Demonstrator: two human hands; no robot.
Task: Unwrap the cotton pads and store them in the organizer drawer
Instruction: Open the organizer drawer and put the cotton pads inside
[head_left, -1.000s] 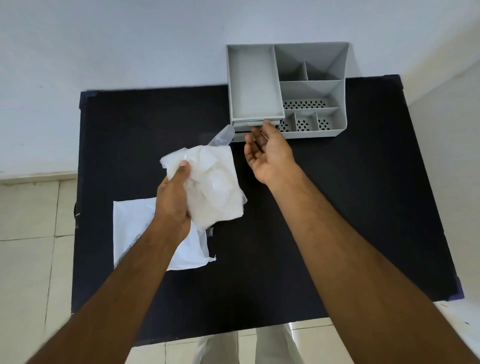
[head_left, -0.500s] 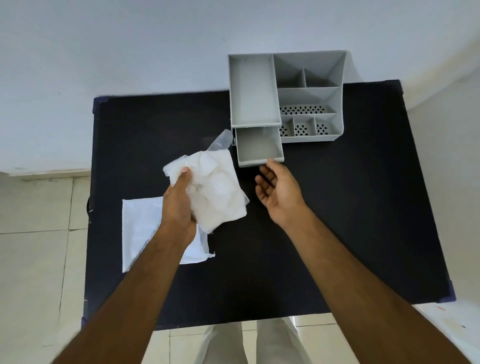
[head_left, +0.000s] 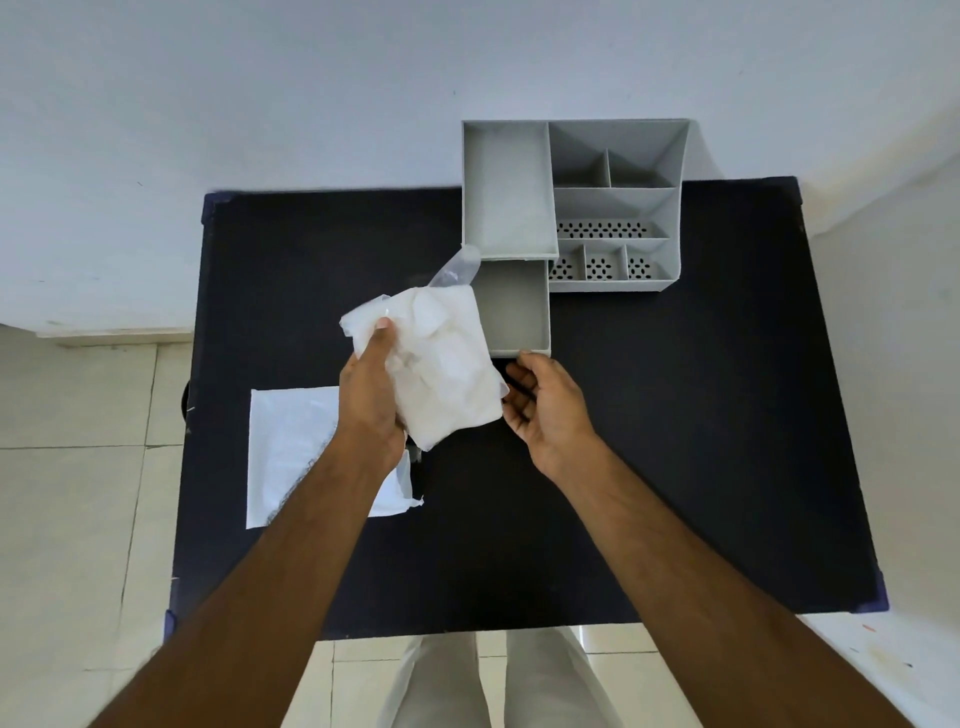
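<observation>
My left hand (head_left: 371, 395) grips a clear plastic pack of white cotton pads (head_left: 444, 364), held above the black table (head_left: 675, 415) just left of the pulled-out drawer. A loose strip of the clear wrapper (head_left: 457, 270) sticks up from the pack's top. The grey organizer (head_left: 618, 208) stands at the table's far edge; its drawer (head_left: 514, 312) is slid out toward me and looks empty. My right hand (head_left: 545, 410) hovers open, palm turned left, right beside the pack's lower right corner and just in front of the drawer.
A flat white bag or sheet (head_left: 296, 452) lies on the table's left side, partly under my left forearm. The organizer has one large tray and several small perforated compartments. A white wall backs the table; tiled floor surrounds it.
The drawer has been pulled out from the organizer. My right hand left the drawer front and drew back toward the pack. The left hand kept its hold on the pack.
</observation>
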